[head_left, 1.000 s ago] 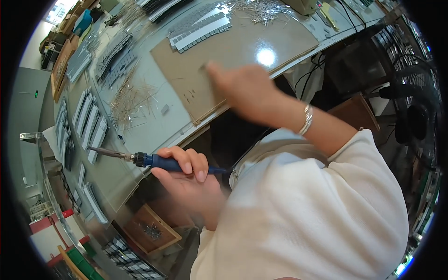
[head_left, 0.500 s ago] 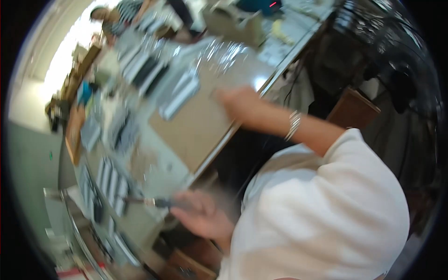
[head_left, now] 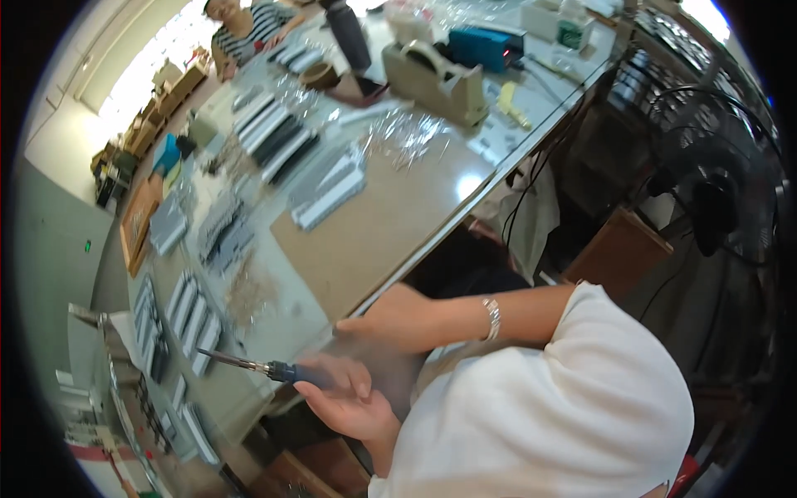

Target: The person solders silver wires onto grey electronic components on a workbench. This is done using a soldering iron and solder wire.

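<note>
Soldering iron (head_left: 264, 367): blue handle, thin metal tip, in left hand (head_left: 349, 400).

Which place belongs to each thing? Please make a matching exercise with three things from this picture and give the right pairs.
Things:
1. blue-handled soldering iron
2. beige tape dispenser
3. silver metal wrist bracelet

Places:
A. on the far part of the table
B. on the right forearm
C. in the left hand, tip pointing left

Pairs: 1-C, 2-A, 3-B
</note>
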`<state>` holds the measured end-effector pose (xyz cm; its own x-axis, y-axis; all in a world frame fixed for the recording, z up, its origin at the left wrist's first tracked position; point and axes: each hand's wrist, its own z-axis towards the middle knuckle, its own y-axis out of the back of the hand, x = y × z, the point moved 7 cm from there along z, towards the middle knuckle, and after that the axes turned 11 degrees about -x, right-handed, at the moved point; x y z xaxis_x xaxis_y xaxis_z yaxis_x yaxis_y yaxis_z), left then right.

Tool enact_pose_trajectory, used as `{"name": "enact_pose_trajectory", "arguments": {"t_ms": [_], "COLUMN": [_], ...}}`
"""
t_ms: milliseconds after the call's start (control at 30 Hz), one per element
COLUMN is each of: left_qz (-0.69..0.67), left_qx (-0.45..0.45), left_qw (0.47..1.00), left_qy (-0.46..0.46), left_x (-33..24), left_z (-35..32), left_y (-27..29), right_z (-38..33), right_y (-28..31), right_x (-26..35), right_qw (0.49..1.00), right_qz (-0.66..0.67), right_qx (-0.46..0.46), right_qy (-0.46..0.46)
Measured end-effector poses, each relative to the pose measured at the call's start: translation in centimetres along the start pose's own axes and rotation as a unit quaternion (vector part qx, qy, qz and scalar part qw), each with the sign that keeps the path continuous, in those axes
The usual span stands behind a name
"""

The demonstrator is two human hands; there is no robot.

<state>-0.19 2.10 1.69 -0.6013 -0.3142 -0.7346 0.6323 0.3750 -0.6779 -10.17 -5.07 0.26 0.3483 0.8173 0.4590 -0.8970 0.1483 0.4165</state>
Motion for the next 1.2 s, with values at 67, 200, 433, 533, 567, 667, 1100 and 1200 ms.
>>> {"name": "enact_pose_trajectory", "arguments": {"t_ms": [67, 200, 433, 533, 567, 667, 1100, 1200], "left_qz": [-0.007, -0.029, 0.048, 0.026, 0.021, -0.006, 0.013, 0.025], "left_qx": [0.039, -0.01, -0.004, -0.047, -0.049, -0.03, -0.013, -0.042], "left_qw": [0.998, 0.999, 0.999, 0.999, 0.999, 0.999, 0.998, 0.997], "left_qy": [-0.039, -0.03, -0.022, -0.01, 0.009, -0.025, -0.052, -0.052], "left_x": [-0.1, -0.7, 0.4, 1.0, 1.0, 0.0, 0.5, -0.2], "left_z": [0.9, 1.5, 1.5, 1.2, 1.0, 0.3, 1.8, 1.9], "left_y": [0.4, 1.0, 1.7, 2.2, 1.1, 0.5, -0.9, 0.0], "right_z": [1.0, 2.7, 2.1, 1.4, 0.1, 0.2, 2.1, 2.5], "right_y": [2.7, 12.2, 8.5, 4.5, 4.1, 0.9, 5.1, 11.6], "right_x": [-3.8, -11.4, -12.3, -9.0, -7.6, -0.3, -0.1, -7.2], "right_qw": [0.964, 0.912, 0.909, 0.914, 0.963, 0.982, 0.985, 0.994], "right_qz": [-0.113, -0.351, -0.368, -0.296, -0.158, -0.031, 0.053, 0.068], "right_qx": [0.202, 0.058, 0.047, 0.15, 0.075, 0.157, -0.034, -0.007], "right_qy": [-0.133, -0.203, -0.189, -0.232, -0.207, -0.1, 0.161, -0.088]}}
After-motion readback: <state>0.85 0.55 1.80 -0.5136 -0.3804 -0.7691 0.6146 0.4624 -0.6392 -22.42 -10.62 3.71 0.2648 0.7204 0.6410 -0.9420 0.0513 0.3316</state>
